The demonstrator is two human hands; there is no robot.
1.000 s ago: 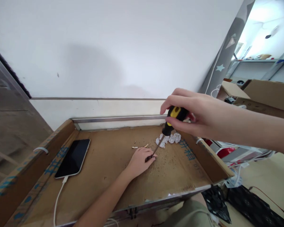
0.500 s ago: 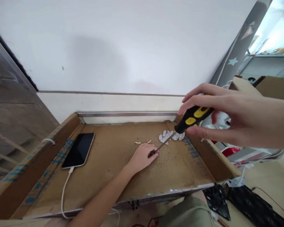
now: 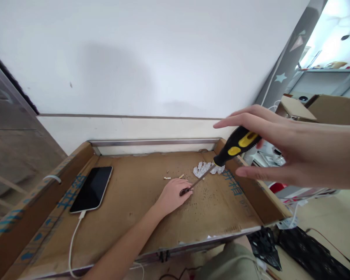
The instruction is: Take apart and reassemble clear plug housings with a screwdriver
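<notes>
Inside cardboard tray (image 3: 128,229): left hand (image 3: 173,198), fingers together; right hand (image 3: 282,147), fingers clamped on screwdriver (image 3: 237,144).

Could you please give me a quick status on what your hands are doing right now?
Right hand gripping black-and-yellow screwdriver, tip at left hand. Left hand resting on cardboard tray, small dark piece at its fingers. Crumpled white wad just beyond.

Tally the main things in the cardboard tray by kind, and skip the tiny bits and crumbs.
Phone: 1
Charging cable: 1
Screwdriver: 1
White crumpled wad: 1
Total: 4
</notes>
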